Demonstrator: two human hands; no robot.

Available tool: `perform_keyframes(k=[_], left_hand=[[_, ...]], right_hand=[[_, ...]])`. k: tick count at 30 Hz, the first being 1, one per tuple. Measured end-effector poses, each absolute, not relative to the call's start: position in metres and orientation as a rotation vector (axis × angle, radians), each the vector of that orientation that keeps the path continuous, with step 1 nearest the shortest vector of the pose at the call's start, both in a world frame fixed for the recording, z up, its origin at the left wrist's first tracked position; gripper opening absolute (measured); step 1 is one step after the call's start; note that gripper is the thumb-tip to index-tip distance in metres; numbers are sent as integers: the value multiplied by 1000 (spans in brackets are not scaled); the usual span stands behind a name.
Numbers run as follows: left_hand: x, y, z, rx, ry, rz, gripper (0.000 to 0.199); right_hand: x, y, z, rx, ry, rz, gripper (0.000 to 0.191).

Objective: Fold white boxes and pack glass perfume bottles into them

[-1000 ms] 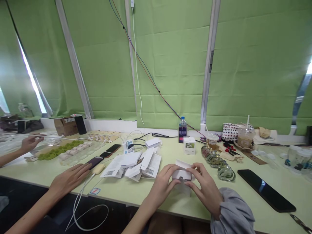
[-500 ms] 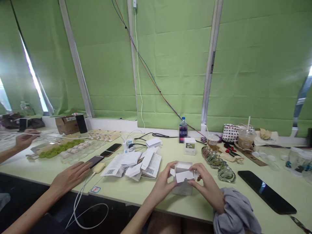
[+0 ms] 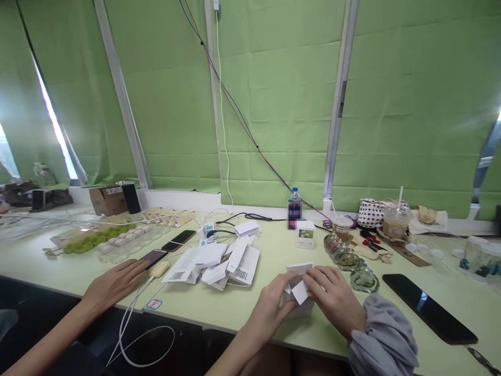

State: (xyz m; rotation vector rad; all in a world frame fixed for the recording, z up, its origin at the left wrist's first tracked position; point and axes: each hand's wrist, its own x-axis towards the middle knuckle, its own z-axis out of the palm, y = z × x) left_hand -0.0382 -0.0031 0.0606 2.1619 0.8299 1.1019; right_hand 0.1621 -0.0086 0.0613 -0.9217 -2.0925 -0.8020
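Note:
A small white cardboard box (image 3: 299,309) stands near the table's front edge, its top flaps up. My left hand (image 3: 270,300) grips its left side, thumb in front and fingers at the top. My right hand (image 3: 332,297) is closed over the box's right top, fingers bent at the flaps. A white flap (image 3: 299,292) sticks up at a slant between the hands. The inside of the box is hidden. Beyond it stands a closed white box (image 3: 305,236) with a picture on its front. To the left lies a pile of flattened white cartons (image 3: 213,261).
Another person's hand (image 3: 117,282) rests on a phone (image 3: 152,258) at left. Round clear containers (image 3: 362,279) line up right of my hands, beside a black phone (image 3: 429,308). A bottle (image 3: 294,210) and drink cups (image 3: 396,222) stand farther back. A white cable (image 3: 129,334) hangs off the edge.
My right hand has moved in over the box's top, and the front flap now slants between my hands. Another person's raised hand at far left has gone from view.

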Motion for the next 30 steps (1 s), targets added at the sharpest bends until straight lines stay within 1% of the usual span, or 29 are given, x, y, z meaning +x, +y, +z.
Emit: perform_keyframes(k=[5,8,10,13,15,19,21,23,28,30], left_hand=[[-36,-2,55,2117,866,1113,51],[-36,0,51,2070,893,1141,52],[-36,0,51,2053,883,1153,51],[-35,-2,52,2072,857,1165,44],[-34,-1,51,2072,855,1187,37],[-32,5,43,1944,895,1245,32],[-33,9,40,1866,879,1247,32],[-36,12,42,1811,826,1210,32],[-48,12,54,1826,604,1054,50],[-50,11,57,1831,559,1055,51]], right_hand=[[162,-7,59,-907,-2140,-900,20],[163,-9,62,-949,-2222,-845,19],[163,-12,66,-975,-2242,-765,21],[164,-16,69,-953,-2198,-700,24],[164,-18,69,-902,-2165,-731,25],[163,-18,67,-822,-2191,-750,18],[164,-17,67,-794,-2232,-613,16],[165,-16,66,-787,-2248,-403,20],[167,-12,64,-899,-2165,-32,23],[168,-9,61,-975,-2137,89,24]])
